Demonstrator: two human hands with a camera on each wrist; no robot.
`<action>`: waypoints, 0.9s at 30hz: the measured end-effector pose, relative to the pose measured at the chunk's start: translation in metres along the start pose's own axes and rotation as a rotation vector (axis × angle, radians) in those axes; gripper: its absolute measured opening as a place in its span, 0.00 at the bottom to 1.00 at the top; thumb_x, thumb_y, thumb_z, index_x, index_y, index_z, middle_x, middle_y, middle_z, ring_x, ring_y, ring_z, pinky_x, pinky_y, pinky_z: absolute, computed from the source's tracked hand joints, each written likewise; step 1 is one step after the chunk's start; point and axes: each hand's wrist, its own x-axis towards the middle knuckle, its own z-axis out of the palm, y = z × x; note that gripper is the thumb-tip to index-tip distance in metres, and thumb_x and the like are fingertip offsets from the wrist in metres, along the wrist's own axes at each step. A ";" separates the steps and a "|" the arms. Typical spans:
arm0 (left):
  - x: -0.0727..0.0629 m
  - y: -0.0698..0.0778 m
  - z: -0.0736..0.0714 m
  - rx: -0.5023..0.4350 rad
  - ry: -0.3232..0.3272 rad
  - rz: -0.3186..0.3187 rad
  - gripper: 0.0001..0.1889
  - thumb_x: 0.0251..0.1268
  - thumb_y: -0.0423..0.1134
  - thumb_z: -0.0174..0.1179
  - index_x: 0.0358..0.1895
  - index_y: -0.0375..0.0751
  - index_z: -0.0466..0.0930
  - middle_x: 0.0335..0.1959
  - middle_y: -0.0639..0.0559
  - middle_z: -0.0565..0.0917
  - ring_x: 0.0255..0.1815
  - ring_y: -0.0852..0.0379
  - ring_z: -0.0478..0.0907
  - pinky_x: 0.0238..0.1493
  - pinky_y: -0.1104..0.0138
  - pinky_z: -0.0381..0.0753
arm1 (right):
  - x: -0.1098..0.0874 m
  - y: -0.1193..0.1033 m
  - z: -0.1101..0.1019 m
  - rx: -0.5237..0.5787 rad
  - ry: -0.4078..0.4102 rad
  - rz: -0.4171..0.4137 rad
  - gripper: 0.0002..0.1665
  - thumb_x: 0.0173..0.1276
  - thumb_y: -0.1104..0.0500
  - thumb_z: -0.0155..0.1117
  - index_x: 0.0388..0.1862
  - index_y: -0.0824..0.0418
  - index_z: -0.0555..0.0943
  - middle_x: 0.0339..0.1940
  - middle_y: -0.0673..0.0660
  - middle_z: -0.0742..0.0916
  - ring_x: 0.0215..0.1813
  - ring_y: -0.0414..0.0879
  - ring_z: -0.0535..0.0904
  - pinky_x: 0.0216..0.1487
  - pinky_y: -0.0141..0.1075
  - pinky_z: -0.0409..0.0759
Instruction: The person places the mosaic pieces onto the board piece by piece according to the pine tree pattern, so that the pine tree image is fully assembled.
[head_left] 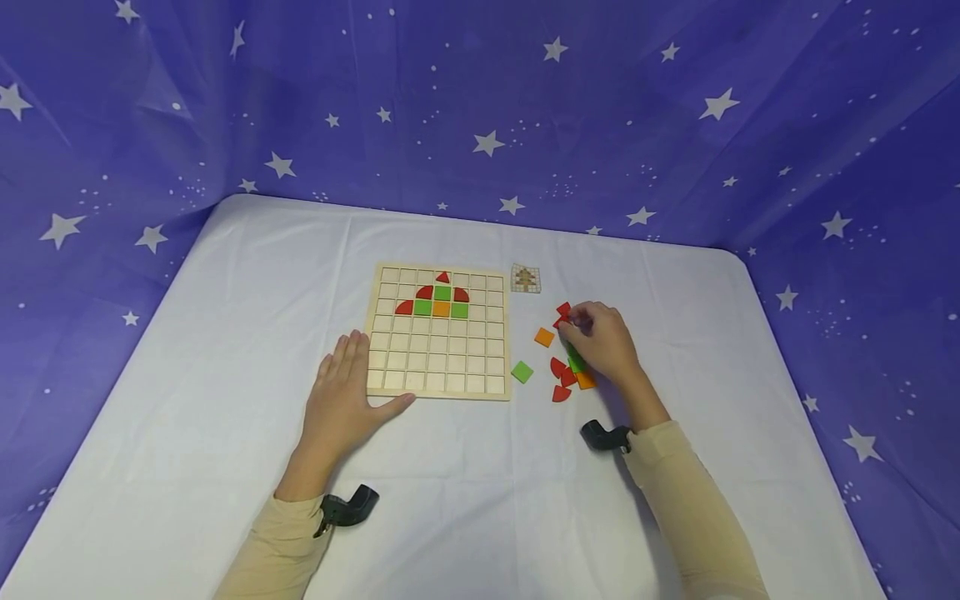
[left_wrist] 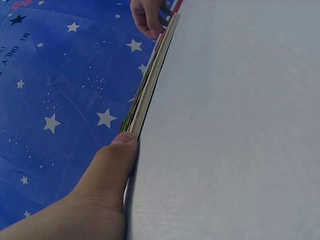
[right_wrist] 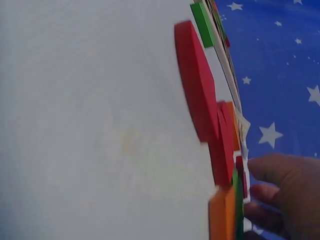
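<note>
A wooden grid board (head_left: 435, 365) lies on the table, with red, green and orange tiles set in its upper cells. My left hand (head_left: 339, 400) rests at its lower left corner, fingers straight along the left edge and thumb (left_wrist: 122, 147) against the front edge. To the right of the board, my right hand (head_left: 602, 340) reaches down over loose tiles. Its thumb and index finger pinch at a small red piece (head_left: 560, 322), with another red piece (head_left: 564, 308) just beyond. A green tile (head_left: 576, 363) lies partly under the hand.
A small card with a tree pattern (head_left: 526, 279) lies at the board's upper right. Loose around are an orange square (head_left: 544, 337), a green square (head_left: 522, 372), an orange tile (head_left: 586, 381) and red quarter-round pieces (head_left: 561, 394). A starry purple cloth (head_left: 480, 100) hangs behind the white table.
</note>
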 end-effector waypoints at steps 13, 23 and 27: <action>0.001 -0.002 0.002 0.002 0.000 -0.005 0.65 0.53 0.78 0.57 0.80 0.33 0.40 0.81 0.37 0.47 0.83 0.39 0.42 0.81 0.45 0.43 | 0.004 -0.013 0.008 -0.110 0.039 0.031 0.13 0.65 0.48 0.69 0.35 0.56 0.82 0.36 0.55 0.82 0.42 0.52 0.73 0.44 0.45 0.76; 0.001 -0.003 0.001 0.005 0.010 0.001 0.65 0.52 0.78 0.57 0.80 0.33 0.41 0.81 0.36 0.47 0.83 0.39 0.42 0.81 0.45 0.44 | -0.002 -0.009 -0.005 -0.020 -0.048 -0.038 0.10 0.66 0.55 0.71 0.45 0.55 0.86 0.50 0.55 0.86 0.50 0.53 0.77 0.59 0.50 0.78; 0.000 -0.003 0.002 0.000 0.000 -0.004 0.65 0.52 0.78 0.57 0.80 0.33 0.40 0.81 0.37 0.47 0.83 0.39 0.42 0.81 0.45 0.43 | -0.003 -0.005 -0.007 -0.038 -0.042 -0.018 0.17 0.66 0.50 0.71 0.51 0.54 0.84 0.51 0.55 0.85 0.51 0.53 0.77 0.59 0.51 0.78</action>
